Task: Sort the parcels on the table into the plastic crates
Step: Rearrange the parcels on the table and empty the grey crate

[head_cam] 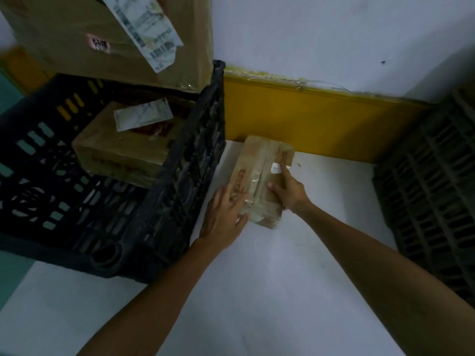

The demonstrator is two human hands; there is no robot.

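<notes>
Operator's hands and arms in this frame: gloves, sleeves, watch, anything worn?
Nothing worn shows. Left hand and right hand are ungloved; left forearm and right forearm are bare to the frame's edge, no sleeves, watch or bands. Too dim to rule out a ring.

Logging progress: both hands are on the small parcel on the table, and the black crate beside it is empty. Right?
Not empty: the head view shows a labelled box inside the black crate. The left hand and right hand are on the small parcel on the table.
</notes>
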